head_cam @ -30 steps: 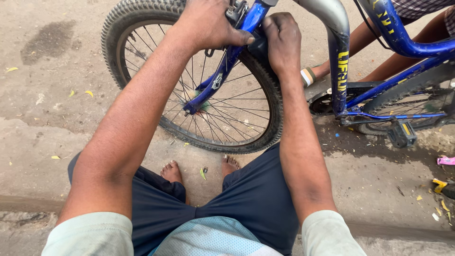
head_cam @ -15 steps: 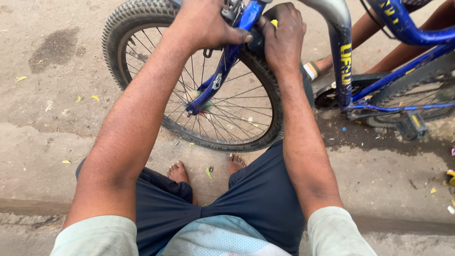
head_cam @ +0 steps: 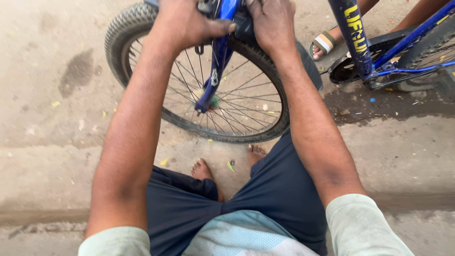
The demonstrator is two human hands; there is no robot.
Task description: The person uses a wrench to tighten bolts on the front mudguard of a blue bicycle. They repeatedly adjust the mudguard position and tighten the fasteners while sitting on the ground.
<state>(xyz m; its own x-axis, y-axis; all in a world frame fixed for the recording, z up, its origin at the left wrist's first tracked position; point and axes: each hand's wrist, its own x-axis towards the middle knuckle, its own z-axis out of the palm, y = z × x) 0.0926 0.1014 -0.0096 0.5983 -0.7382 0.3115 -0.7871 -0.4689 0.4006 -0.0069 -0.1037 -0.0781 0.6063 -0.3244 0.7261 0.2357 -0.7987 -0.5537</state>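
Note:
A blue bicycle stands in front of me, its front wheel (head_cam: 142,28) with black knobby tyre and metal spokes turned toward my legs. The blue fork (head_cam: 214,76) runs down to the hub. My left hand (head_cam: 189,23) is closed around the top of the fork near the brake parts. My right hand (head_cam: 270,21) grips the black part at the fork crown just to the right, above the tyre. Both hands touch the same spot at the top edge of the view. What lies under my fingers is hidden.
The blue frame tube with yellow lettering (head_cam: 353,38) slants down to the crank area (head_cam: 348,71). Another person's foot in a striped sandal (head_cam: 324,43) rests beside it. My bare feet (head_cam: 204,170) stand on dusty concrete with a dark wet patch (head_cam: 379,102).
The view has shifted right and down, so the wheel and my hands sit higher in the frame. Both hands keep their grip at the fork top; the right hand has closed tighter.

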